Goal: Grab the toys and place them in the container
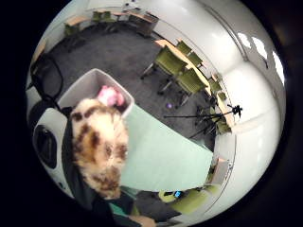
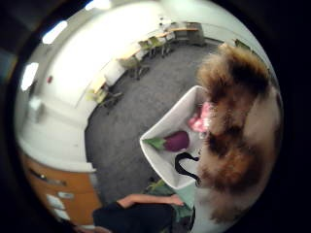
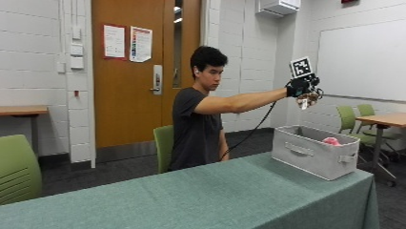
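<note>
My gloved right hand (image 3: 302, 88) is raised at arm's length, high above the grey fabric container (image 3: 314, 155) at the right end of the green table (image 3: 190, 195). It grips a furry brown-and-white spotted plush toy (image 3: 309, 100), which hangs just under the fingers. Both palm views look down past the plush toy (image 1: 100, 146) (image 2: 238, 126) into the container (image 2: 160, 133) (image 1: 90, 85). Inside lie a pink toy (image 3: 330, 141) (image 1: 111, 96) (image 2: 200, 121) and a purple eggplant toy (image 2: 175, 141).
The green tablecloth (image 1: 161, 156) stretches away from the container. A green chair (image 3: 164, 143) stands behind the person and another (image 3: 15, 171) at the left. More green chairs and a wooden table (image 3: 380, 119) stand right of the container. A tripod (image 1: 222, 113) stands on the carpet.
</note>
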A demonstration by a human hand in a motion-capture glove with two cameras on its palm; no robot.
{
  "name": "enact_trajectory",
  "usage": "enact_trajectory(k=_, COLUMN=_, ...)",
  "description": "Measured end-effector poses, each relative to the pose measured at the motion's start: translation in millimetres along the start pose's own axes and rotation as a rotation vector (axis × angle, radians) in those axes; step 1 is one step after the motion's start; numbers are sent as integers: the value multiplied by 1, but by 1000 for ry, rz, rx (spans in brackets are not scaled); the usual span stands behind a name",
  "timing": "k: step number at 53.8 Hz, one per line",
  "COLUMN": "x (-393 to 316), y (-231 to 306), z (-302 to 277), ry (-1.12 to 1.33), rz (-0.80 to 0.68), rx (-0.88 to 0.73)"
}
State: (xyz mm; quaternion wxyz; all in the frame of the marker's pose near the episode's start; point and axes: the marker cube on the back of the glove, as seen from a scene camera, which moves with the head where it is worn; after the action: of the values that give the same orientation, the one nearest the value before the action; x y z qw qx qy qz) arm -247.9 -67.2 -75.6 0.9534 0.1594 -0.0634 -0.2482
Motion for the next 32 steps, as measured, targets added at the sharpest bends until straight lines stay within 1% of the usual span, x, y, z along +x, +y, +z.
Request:
enact_trajectory(k=2, x=-7, y=-5, z=7, ry=-24, rz=3, rx=-5)
enact_trajectory(k=6, x=26, y=-9, z=22, ry=-106, rz=-10, rx=-22)
enact_trajectory(k=9, x=25, y=-7, z=32, ry=-118, rz=-87, rx=-47)
enact_trajectory(k=11, x=23, y=-4, z=41, ry=-94, rz=-112, rx=-94)
enact_trajectory(k=13, x=23, y=-2, z=52, ry=-61, rz=-75, rx=-181)
enact_trajectory(k=15, x=24, y=-1, z=62, ry=-36, rz=-2, rx=-273)
enact_trajectory(k=17, x=28, y=0, z=70, ry=-9, rz=47, rx=-325)
enact_trajectory(k=18, x=31, y=1, z=72, ry=0, rz=44, rx=-334)
enact_trajectory(k=21, x=39, y=6, z=73, ry=-7, rz=-12, rx=-334)
enact_trajectory(k=28, x=55, y=23, z=60, ry=23, rz=-48, rx=-311)
enact_trajectory(k=30, x=37, y=27, z=55, ry=44, rz=-23, rx=-292)
enact_trajectory(k=32, x=7, y=32, z=48, ry=0, rz=32, rx=-274)
